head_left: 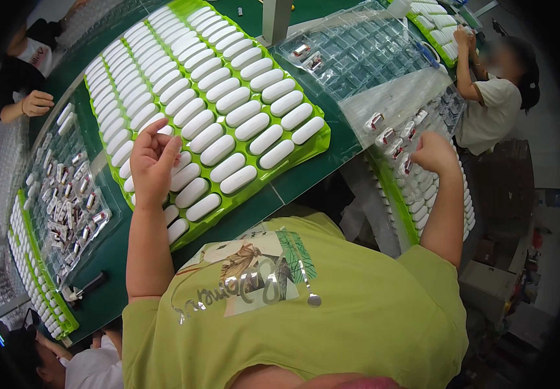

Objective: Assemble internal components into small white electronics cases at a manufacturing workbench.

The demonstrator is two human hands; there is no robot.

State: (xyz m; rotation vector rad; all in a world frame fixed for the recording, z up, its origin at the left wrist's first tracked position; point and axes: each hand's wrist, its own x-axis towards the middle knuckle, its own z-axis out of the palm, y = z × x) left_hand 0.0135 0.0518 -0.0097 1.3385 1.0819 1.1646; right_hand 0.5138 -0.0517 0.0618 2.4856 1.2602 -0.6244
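My left hand (152, 162) is over the near left part of a bright green tray (324, 139). Its thumb and fingers stand apart, loosely bent, and nothing shows between them. Rows of white oval plastic cases (216, 150) fill this tray. Off to the right, my right hand (434, 152) is closed, its fingertips turned down and hidden. It is beside several small white parts with red and metallic bits (385, 137), which lie on a transparent plastic tray (422, 188). Whether the fingers pinch one of those parts cannot be seen.
Transparent compartment trays (351, 55) lie beyond on the green table (280, 188). At left, another transparent tray (66, 249) holds many small parts, near a green tray of white cases (34, 266). A metal post (275, 23) rises at the back. Co-workers sit around the table.
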